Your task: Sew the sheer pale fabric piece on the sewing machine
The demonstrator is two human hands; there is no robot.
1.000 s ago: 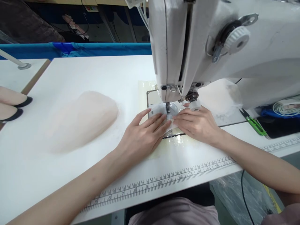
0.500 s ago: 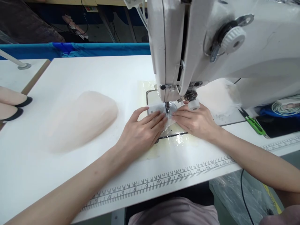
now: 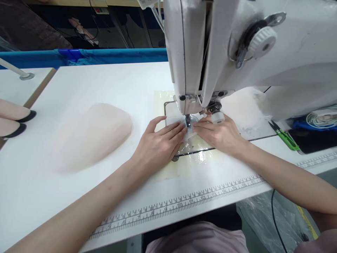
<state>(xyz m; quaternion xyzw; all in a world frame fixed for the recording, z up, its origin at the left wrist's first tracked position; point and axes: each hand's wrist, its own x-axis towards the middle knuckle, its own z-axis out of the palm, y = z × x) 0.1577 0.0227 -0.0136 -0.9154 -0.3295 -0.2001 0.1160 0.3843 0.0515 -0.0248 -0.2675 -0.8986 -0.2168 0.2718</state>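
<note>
A small piece of sheer whitish fabric lies beneath the presser foot of a white sewing machine. My left hand rests flat on the fabric left of the needle, fingers stretched out and thumb apart. On the other side, my right hand lies with extended fingers on the fabric's right edge, close to the foot. The fingertips of both hands nearly meet in front of the needle. Part of the fabric is hidden under the fingers.
A pile of thin pale fabric lies on the left of the white table. More pale fabric sits behind my right hand. Green-handled scissors lie at right. A printed ruler runs along the front edge.
My left hand has shifted very slightly up and to the left on the fabric. The right hand stays nearly in place by the presser foot.
</note>
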